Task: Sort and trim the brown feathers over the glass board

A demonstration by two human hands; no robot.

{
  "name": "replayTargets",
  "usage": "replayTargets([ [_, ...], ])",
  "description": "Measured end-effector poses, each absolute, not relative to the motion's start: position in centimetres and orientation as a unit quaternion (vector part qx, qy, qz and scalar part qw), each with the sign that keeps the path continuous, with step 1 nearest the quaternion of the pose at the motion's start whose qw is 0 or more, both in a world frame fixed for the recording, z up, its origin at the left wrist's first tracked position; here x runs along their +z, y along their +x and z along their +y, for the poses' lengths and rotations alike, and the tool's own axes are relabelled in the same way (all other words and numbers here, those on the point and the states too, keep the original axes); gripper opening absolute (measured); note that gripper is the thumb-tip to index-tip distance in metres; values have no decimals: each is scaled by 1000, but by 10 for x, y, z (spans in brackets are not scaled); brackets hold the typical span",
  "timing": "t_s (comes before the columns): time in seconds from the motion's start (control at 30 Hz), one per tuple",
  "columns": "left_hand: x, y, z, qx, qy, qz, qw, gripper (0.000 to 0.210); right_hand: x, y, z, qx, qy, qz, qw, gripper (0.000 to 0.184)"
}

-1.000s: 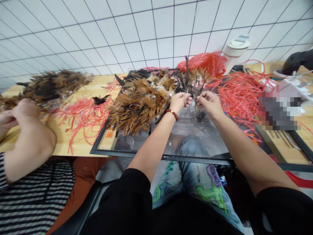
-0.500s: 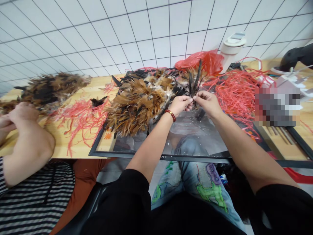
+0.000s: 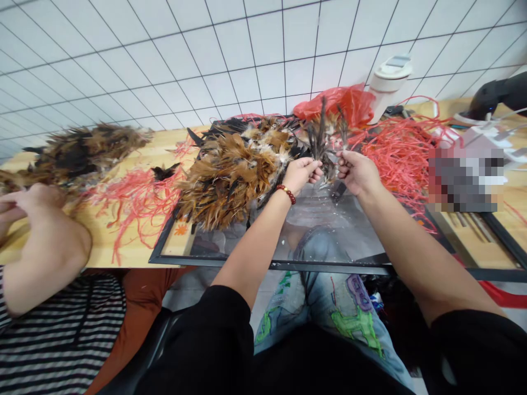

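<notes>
Between the thumb and fingers of my left hand is a small bunch of dark feathers, pinched at the base with the tips pointing up. My right hand, a little apart on the right, is closed in a pinch on a thin dark feather that stands upright. Left of my hands lies a big pile of brown and black feathers. More feathers sit behind the bunch, partly hidden by it. Under my hands is a dark glossy panel with white specks on it.
Pink-red plastic strands are heaped at the right, with more strands at the left. Behind stand a red plastic bag and a white cup. A co-worker's hands are beside another feather pile at far left.
My hands were together at the base of one dark bunch. My right hand has drawn away to the right with a feather, while my left hand keeps the bunch nearly in place.
</notes>
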State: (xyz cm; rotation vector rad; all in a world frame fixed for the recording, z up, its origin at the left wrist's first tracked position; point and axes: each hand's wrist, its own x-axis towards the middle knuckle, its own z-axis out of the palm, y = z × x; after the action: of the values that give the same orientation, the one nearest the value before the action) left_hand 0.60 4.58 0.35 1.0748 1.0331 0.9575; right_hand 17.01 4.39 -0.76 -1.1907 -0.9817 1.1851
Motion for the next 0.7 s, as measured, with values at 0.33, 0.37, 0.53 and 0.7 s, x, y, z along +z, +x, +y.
replayTargets([
  [0.33, -3, 6, 50, 457, 440, 421, 649, 11, -5, 149, 28, 500, -459, -485, 551, 34],
  [0.37, -4, 6, 49, 455, 448, 416, 647, 12, -5, 148, 27, 501, -459, -491, 546, 35],
  [0.53, -4, 9, 48, 459, 475, 426, 619, 12, -8, 147, 28, 516, -468, -464, 547, 35],
  [0.7, -4, 13, 44, 475, 472, 413, 618, 13, -8, 146, 29, 526, -497, -437, 535, 32],
])
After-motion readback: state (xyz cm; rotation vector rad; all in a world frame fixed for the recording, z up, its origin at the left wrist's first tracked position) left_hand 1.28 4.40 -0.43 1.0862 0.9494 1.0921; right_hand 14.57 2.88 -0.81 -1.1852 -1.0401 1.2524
